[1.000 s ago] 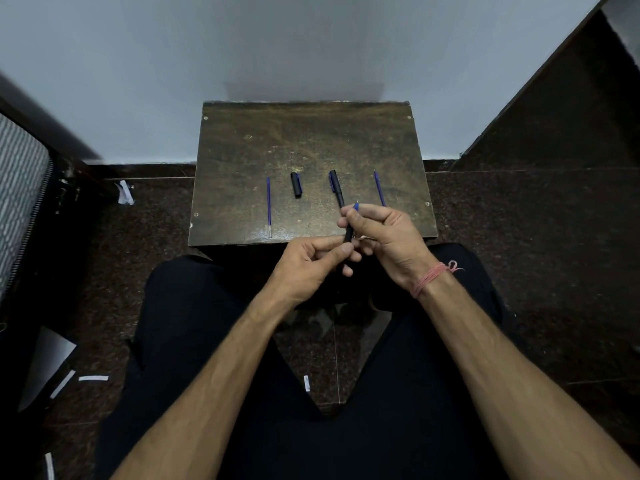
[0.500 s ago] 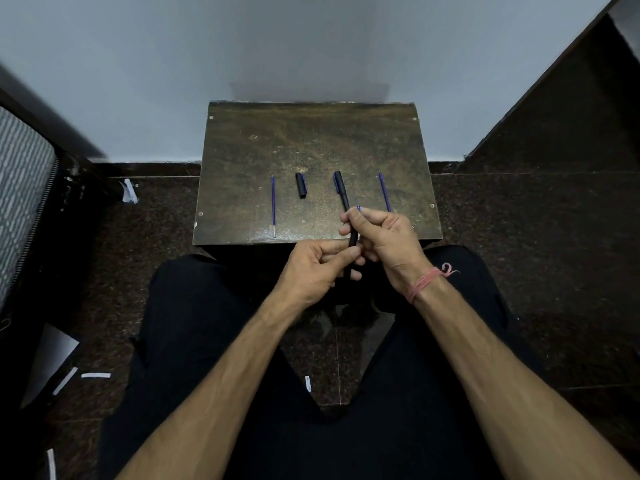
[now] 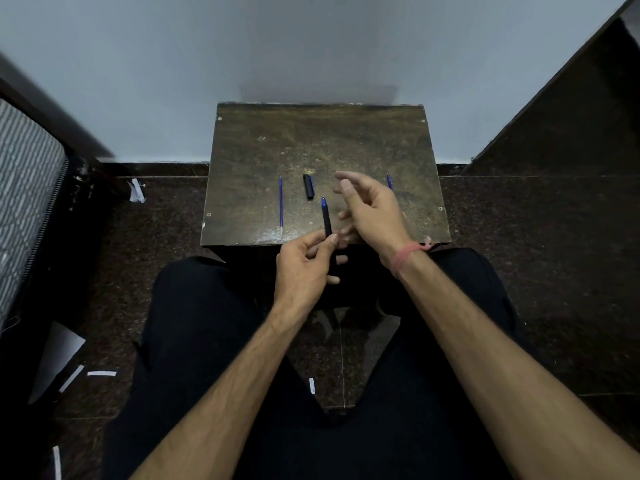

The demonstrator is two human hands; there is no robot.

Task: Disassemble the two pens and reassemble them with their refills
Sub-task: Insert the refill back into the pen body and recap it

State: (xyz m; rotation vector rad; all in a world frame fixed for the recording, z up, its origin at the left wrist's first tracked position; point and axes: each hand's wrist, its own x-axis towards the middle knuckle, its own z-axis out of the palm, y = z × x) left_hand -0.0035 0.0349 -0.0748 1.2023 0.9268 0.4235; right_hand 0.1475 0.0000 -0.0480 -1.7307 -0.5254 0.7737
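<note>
My left hand (image 3: 304,265) grips a black pen barrel (image 3: 326,218) near the table's front edge, its blue tip pointing away from me. My right hand (image 3: 370,209) hovers over the table with fingers spread and nothing in it. It hides the second black pen that lay there. A blue refill (image 3: 281,206) lies at the left of the brown table (image 3: 263,140). A black cap (image 3: 308,186) lies beside the refill. Another blue refill (image 3: 389,181) peeks out behind my right hand.
The small table stands against a pale wall. Dark stone floor surrounds it, with white paper scraps (image 3: 101,373) at the left. A patterned grey cushion (image 3: 24,188) sits at the far left. My dark-trousered legs fill the foreground.
My right hand let go of the pen barrel and lifted forward over the table, fingers now apart. My left hand keeps the barrel alone.
</note>
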